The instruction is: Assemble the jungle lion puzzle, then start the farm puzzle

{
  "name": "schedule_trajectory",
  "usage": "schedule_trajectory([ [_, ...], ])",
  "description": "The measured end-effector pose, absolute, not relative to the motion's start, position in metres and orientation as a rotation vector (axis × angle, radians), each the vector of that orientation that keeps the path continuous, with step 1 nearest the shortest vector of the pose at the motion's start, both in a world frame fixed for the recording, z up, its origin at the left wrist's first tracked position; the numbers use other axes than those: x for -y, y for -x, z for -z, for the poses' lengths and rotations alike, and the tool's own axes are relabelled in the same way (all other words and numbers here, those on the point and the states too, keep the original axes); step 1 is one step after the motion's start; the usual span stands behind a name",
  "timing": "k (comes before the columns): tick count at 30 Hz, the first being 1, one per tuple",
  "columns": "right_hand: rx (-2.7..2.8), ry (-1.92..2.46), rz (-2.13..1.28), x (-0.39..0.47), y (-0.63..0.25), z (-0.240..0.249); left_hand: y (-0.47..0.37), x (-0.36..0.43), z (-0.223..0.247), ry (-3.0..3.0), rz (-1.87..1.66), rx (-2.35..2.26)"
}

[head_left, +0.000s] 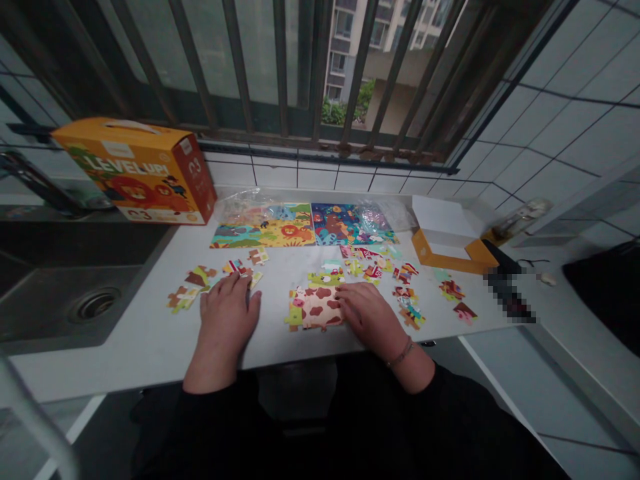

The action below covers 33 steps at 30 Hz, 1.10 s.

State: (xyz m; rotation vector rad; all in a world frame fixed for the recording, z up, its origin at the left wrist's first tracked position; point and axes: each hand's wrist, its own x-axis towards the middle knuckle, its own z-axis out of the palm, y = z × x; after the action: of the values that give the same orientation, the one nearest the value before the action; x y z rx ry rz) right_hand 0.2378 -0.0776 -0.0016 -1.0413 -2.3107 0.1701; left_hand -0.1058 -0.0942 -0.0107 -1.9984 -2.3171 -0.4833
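Observation:
A partly joined jigsaw puzzle (321,308) with a brown-patched cow lies flat before me, a green strip with sheep along its top. My right hand (373,317) rests at its right edge, fingertips touching the cow's rear, thumb apart; anything beneath the fingers is hidden. My left hand (229,317) lies palm down on the left, fingers stretched over several loose puzzle pieces (239,267) and partly covering them. More joined pieces (187,293) lie just left of it. Right of the cow are other loose pieces (411,312) and a red-and-green cluster (370,261).
Two picture sheets (263,230) lie at the back, partly under clear plastic wrap (385,217). An orange box (135,173) stands back left beside a dark sink (65,293). An open orange-and-white carton (453,250) sits at right. Barred windows rise behind the white counter (150,350).

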Motion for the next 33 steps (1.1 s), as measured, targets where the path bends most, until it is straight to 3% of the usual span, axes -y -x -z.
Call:
schedule_trajectory([
  [10,1.956,1.24,-0.044,0.094,-0.298,0.026,0.077,0.021,-0.039,1.785,0.261,2.489],
  [18,2.007,1.258,-0.044,0.095,-0.289,0.028,0.083,0.008,-0.029,1.635,0.257,2.612],
  [24,2.013,1.282,-0.061,0.095,-0.291,0.029,0.093,0.016,-0.03,1.709,0.379,2.537],
  [33,2.024,1.295,-0.061,0.096,-0.288,0.024,0.098,0.041,-0.03,2.235,0.856,1.995],
])
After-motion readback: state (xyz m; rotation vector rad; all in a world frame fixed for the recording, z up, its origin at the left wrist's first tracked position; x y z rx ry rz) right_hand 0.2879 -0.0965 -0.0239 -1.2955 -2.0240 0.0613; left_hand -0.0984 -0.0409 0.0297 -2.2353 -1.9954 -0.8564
